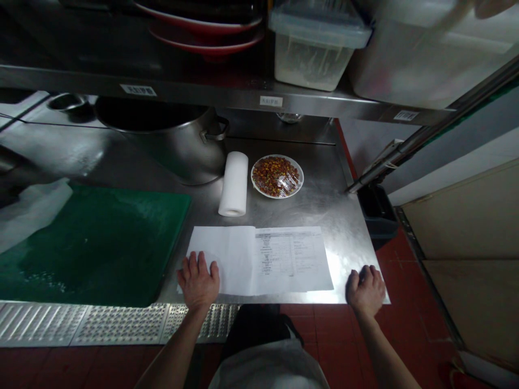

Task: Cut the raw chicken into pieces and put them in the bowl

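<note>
My left hand (198, 282) lies flat on the blank left page of an unfolded paper document (290, 259), its fingers spread. The right half of the document carries a printed table and text too small to read. My right hand (367, 292) rests on the steel counter (324, 210) near its front right corner. Its fingers are loosely bent with the thumb apart, and I see nothing in them. Behind the paper lie a white paper roll (234, 183) and a white plate (300, 186) heaped with reddish-brown and yellow bits under cling film.
A green cutting board (121, 232) lies on the left, with a crumpled translucent sheet (36, 210) on it. A large steel pot (182, 146) stands behind. Overhead, a shelf (227, 94) holds red dishes (206, 48) and a lidded plastic tub (312, 59). A dark bin (379, 216) is at right.
</note>
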A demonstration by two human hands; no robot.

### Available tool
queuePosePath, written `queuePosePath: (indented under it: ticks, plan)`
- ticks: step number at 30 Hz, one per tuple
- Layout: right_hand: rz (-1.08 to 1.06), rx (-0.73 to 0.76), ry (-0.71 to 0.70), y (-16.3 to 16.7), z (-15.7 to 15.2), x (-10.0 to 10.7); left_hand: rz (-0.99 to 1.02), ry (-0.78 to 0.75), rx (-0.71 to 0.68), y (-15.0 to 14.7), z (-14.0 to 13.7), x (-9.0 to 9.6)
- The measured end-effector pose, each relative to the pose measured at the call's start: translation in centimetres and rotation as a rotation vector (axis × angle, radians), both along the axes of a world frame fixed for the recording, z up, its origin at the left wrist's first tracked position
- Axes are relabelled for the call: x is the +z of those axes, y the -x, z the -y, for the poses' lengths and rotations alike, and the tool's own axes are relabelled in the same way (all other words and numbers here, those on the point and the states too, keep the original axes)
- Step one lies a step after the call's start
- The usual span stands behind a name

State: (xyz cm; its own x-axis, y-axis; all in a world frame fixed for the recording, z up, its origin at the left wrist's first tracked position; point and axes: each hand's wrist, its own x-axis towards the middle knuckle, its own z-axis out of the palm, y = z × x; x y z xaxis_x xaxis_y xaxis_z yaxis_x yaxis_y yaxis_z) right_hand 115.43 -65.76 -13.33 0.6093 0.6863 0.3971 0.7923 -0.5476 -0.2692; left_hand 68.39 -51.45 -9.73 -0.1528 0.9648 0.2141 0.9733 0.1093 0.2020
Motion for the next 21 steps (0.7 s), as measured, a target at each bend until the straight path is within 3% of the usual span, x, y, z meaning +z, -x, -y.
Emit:
queuePosePath:
  ticks: [21]
  plan:
    - [0.011,-0.003,-0.001,-0.18,0.0,-0.25,0.017,0.019,0.002,-0.11,0.1,0.23]
